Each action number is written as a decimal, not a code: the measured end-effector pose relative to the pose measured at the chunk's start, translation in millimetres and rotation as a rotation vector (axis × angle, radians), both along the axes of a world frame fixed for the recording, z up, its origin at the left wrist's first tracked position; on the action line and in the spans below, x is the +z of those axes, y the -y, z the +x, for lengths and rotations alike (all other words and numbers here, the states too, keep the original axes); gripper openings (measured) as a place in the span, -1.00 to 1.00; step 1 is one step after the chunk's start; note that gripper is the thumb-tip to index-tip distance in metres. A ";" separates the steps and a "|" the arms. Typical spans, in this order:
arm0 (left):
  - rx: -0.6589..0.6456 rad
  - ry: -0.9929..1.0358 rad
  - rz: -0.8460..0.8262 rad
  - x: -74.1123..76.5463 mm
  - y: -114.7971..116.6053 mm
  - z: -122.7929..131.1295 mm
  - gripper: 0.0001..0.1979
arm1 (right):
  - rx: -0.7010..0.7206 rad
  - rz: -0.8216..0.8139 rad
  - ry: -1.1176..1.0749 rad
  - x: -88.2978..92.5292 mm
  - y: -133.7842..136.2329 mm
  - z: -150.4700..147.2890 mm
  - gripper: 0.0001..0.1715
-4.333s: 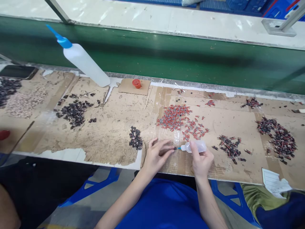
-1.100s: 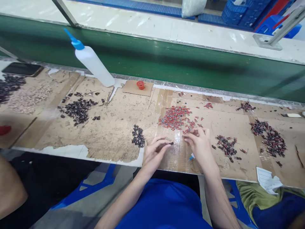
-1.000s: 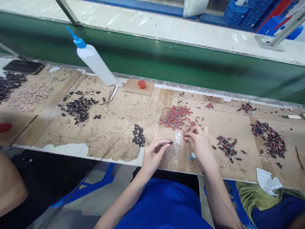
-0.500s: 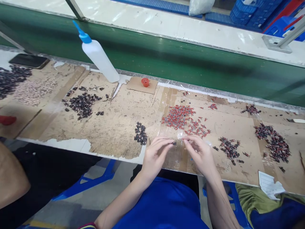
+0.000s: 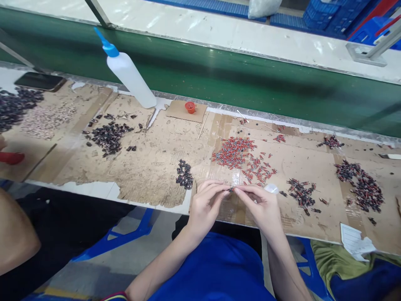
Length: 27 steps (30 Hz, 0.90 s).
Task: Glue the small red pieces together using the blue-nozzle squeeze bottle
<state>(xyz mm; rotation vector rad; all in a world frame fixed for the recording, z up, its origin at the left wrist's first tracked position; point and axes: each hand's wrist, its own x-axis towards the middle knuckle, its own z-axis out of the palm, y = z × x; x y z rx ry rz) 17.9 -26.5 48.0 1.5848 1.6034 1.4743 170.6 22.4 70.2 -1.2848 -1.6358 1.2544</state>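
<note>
My left hand (image 5: 206, 200) pinches a small dark part (image 5: 231, 189) between thumb and fingertips. Fingertips of my right hand (image 5: 260, 202) meet it from the other side, closed on something too small to name. Just beyond my hands lies a pile of small red-and-dark parts (image 5: 233, 151), with looser red pieces (image 5: 259, 167) beside it. A small pile of black parts (image 5: 184, 174) sits left of my left hand. To the right of my right hand is a heap of mixed black and red pieces (image 5: 301, 193). A clear round cap-like thing (image 5: 271, 188) shows behind my right hand.
A white squeeze bottle (image 5: 131, 79) with a blue nozzle leans at the back. A red cup (image 5: 190, 107) stands on a cardboard square, near a thin stick (image 5: 203, 125). More black parts (image 5: 108, 138) lie left, others (image 5: 365, 190) right. Another person's arm (image 5: 15, 234) is at left.
My right hand has moved left, bringing its fingertips against the dark part in my left hand. At the far left, a co-worker's fingers have come into view by the red object.
</note>
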 end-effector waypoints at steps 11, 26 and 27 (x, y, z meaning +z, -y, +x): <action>-0.025 0.170 -0.118 2.1 -4.8 2.7 -0.91 | 0.106 0.231 0.153 6.6 2.4 -2.8 -0.82; -0.113 0.226 -0.227 6.0 -0.2 5.2 -0.89 | 0.023 -0.144 -0.001 -1.0 2.7 6.6 -0.72; -0.113 0.251 -0.228 5.4 -0.5 5.4 -0.89 | 0.014 -0.159 -0.004 0.0 3.4 6.9 -0.71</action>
